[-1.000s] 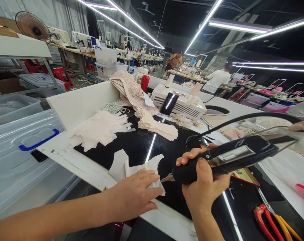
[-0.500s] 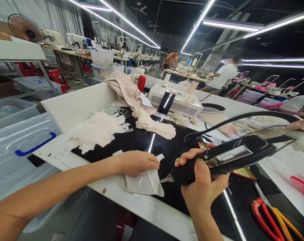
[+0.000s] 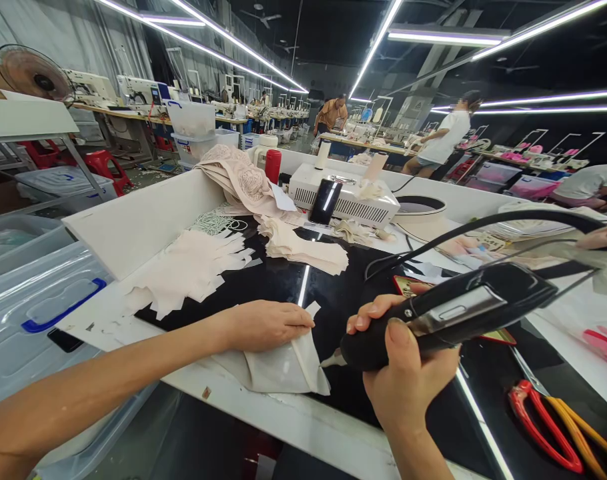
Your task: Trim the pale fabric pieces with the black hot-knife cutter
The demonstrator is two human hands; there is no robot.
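My left hand (image 3: 266,325) lies flat on a pale fabric piece (image 3: 278,370) near the table's front edge, fingers stretched out and together. The fabric has a folded edge, and a small pale tab shows beyond my fingertips. My right hand (image 3: 408,373) is wrapped round a black glue gun (image 3: 448,317) with a metal lever and a cable at its rear. Its thin, pale nozzle (image 3: 333,360) points left, close beside the fabric's right edge; whether it touches cannot be made out. My left thumb is hidden.
Pale cut pieces (image 3: 183,270) and a second stack (image 3: 303,243) lie on the black tabletop (image 3: 278,287). A phone (image 3: 326,201) leans on a white vented box (image 3: 343,190). Red-handled scissors (image 3: 543,427) lie at right, beside an orange-handled tool (image 3: 583,427). Two people work farther back.
The view has shifted slightly, so the background sits farther left. Both hands keep nearly the same places; the glue gun's nozzle stays beside the fabric edge.
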